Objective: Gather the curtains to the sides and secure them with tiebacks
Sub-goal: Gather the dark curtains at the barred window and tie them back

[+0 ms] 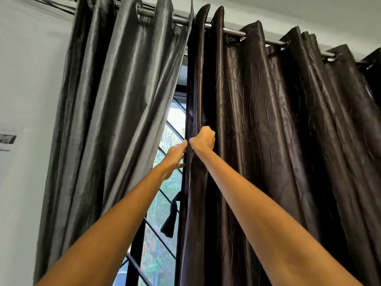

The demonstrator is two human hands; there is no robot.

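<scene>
Two dark satin curtains hang from a metal rod point(233, 33). The left curtain point(115, 112) is grey and bunched toward the wall. The right curtain point(278, 141) is dark brown and spreads across the window. My right hand point(203, 139) is shut on the right curtain's inner edge at about mid height. My left hand point(175, 155) touches that same edge just below, with its fingers curled around the hem. A dark fabric tieback point(170, 219) dangles by the edge, below my hands.
A narrow gap between the curtains shows the window point(165, 203) with black diagonal bars and greenery outside. A pale wall point(24, 100) lies left of the curtains, with a dark-printed sheet on it. The ceiling is close above the rod.
</scene>
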